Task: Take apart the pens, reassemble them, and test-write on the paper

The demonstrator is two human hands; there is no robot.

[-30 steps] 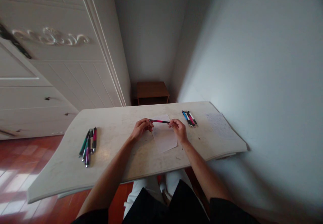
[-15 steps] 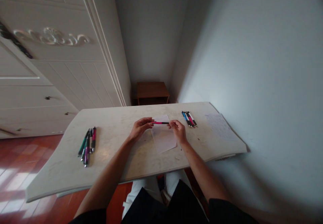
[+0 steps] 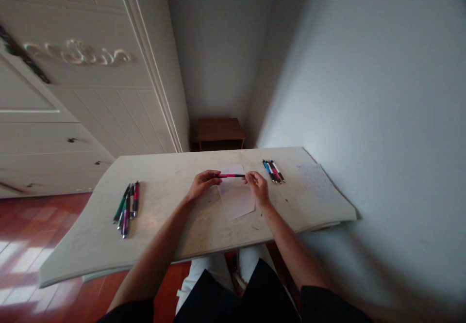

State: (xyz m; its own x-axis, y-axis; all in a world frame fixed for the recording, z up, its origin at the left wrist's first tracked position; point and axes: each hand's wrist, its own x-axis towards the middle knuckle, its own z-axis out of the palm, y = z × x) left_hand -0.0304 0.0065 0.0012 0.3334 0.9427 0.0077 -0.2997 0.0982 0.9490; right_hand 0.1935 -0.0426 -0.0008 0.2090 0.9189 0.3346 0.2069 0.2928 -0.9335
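Observation:
A pink pen (image 3: 232,175) with dark ends lies level between my two hands, above a sheet of white paper (image 3: 236,201). My left hand (image 3: 206,184) pinches its left end between thumb and fingers. At the other end, the fingers of my right hand (image 3: 257,186) close round the dark tip. Just right of my right hand, several pens (image 3: 274,171) in blue, white and pink lie side by side. Farther off to the left is a loose pile of pens (image 3: 126,209) in green, purple, pink and dark colours.
The white table (image 3: 163,177) has worn, stained patches. A paper with faint writing (image 3: 318,181) lies at its right end, by the pale wall (image 3: 393,119). White cabinetry (image 3: 120,114) rises on the left. Beyond the far edge stands a low brown wooden table (image 3: 221,129).
The pink pen has risen very slightly between my hands. Both hands keep their hold, and the two pen groups lie as before.

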